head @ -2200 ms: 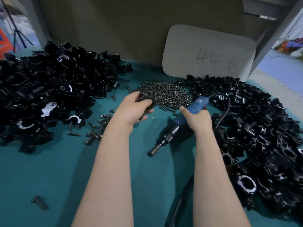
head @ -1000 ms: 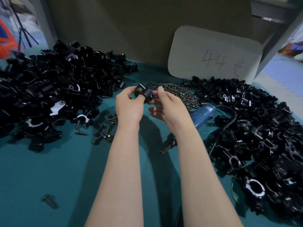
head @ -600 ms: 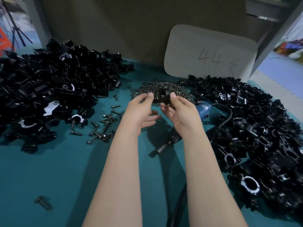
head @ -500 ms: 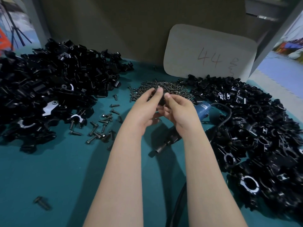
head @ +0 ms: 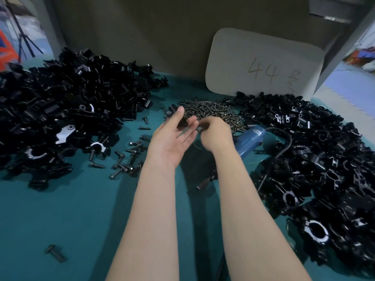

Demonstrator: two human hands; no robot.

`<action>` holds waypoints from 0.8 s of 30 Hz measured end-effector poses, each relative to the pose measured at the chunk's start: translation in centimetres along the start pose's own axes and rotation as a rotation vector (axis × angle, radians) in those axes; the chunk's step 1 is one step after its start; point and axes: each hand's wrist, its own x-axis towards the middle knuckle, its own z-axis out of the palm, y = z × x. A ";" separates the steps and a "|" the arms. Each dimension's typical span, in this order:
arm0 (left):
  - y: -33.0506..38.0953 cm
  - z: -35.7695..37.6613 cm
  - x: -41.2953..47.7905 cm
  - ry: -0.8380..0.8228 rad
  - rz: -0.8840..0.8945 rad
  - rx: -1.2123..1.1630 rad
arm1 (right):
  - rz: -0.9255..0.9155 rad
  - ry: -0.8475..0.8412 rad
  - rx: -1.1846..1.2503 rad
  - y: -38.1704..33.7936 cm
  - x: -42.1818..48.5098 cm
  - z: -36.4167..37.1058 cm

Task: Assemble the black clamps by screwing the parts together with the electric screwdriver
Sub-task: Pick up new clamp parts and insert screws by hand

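While the screwdriver (head: pixel 248 139) lies on the tabletop (head: pixel 81 209), left hand (head: pixel 172 138) pinches a clamp part (head: pixel 181 120); right hand (head: pixel 216 133) curls round a small dark bit (head: pixel 199 128), unidentifiable.

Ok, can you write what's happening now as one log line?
left hand holds clamp part | right hand pinches small dark piece | electric screwdriver lies untouched on table

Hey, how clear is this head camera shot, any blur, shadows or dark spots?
Head view: the left hand and right hand are slightly motion-blurred; head view: forearms shade the teal table; head view: the clamp piles sink into black, few glints.
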 end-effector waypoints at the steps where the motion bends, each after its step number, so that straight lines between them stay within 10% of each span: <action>1: 0.0 0.0 0.1 0.002 -0.009 -0.032 | -0.008 -0.036 -0.030 -0.3 0.2 0.6; 15: -0.2 0.5 -0.3 -0.061 -0.039 -0.176 | 0.129 0.038 -0.073 -0.7 1.4 2.6; 24: -0.7 0.6 0.1 -0.014 -0.001 -0.174 | 0.016 -0.010 0.784 0.6 -1.3 -3.3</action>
